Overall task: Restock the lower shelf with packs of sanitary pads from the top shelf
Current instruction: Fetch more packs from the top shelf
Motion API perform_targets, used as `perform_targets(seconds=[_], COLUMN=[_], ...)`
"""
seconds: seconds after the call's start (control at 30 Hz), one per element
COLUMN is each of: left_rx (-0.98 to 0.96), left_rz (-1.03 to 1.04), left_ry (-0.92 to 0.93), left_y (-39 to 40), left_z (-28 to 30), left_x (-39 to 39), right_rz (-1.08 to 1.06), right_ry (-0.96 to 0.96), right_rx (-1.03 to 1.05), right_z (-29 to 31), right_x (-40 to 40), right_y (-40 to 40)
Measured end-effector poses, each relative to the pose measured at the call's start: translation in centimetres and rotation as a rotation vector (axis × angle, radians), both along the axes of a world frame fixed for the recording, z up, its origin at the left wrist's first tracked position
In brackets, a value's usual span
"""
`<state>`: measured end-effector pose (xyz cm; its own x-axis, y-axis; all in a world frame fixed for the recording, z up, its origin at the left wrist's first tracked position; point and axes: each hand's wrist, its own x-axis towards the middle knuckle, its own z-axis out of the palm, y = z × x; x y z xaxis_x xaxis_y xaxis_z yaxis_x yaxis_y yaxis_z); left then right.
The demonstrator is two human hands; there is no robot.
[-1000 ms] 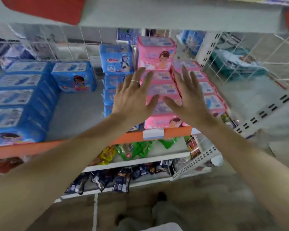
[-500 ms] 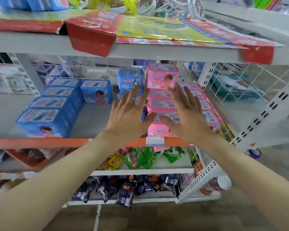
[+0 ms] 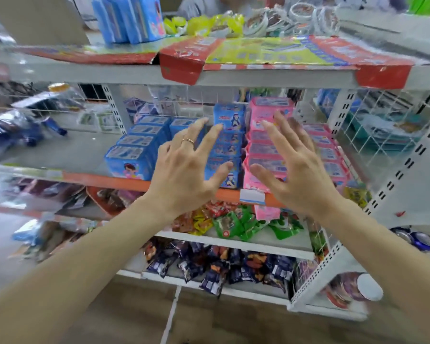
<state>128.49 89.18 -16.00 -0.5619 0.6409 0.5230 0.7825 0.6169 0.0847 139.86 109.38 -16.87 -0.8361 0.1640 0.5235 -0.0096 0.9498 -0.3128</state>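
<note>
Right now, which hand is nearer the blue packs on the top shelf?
Left. The left hand sits below and slightly right of the blue packs; the right hand is further right, before the pink packs.

Middle rows of blue packs [image 3: 225,145] and pink packs [image 3: 266,150] partly hidden behind the hands: left hand [image 3: 186,170], right hand [image 3: 298,170]. Print on pack labels too small to read. Far-left goods [image 3: 15,130] smeared by motion blur, unidentifiable; round container [image 3: 355,290] at lower right blurred; top-shelf blue packs [image 3: 129,18] cut off by upper edge.
</note>
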Motion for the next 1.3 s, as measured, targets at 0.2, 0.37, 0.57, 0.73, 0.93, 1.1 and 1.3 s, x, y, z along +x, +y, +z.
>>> perform_targets(seconds=[0.2, 0.37, 0.57, 0.73, 0.93, 1.1, 1.3], left_rx=[0.095, 0.166, 0.209, 0.249, 0.250, 0.216, 0.241], left_rz=[-0.028, -0.032, -0.004, 0.031, 0.065, 0.066, 0.051], left_ry=[0.054, 0.081, 0.132, 0.144, 0.187, 0.178, 0.143], left_y=[-1.3, -3.8, -9.2, -14.4, -20.1, -20.2, -17.3], left_z=[3.4, 5.9, 9.2, 11.3, 12.5, 15.0, 17.7], left_x=[-0.1, -2.3, -7.8, -12.6, -17.8, -21.7, -25.9], right_rz=[0.069, 0.087, 0.139, 0.158, 0.129, 0.078, -0.027], right_ry=[0.128, 0.172, 0.282, 0.335, 0.331, 0.286, 0.187], right_rx=[0.032, 0.087, 0.139, 0.200, 0.277, 0.307, 0.323], right_z=[4.0, 8.2, 11.9, 14.0, 16.2, 19.0, 21.2], right_x=[-0.2, -2.6, -8.4, -14.0, -20.6, -24.8, -29.9], right_y=[-1.4, -3.4, -7.8, -12.0, -17.4, -18.5, -15.3])
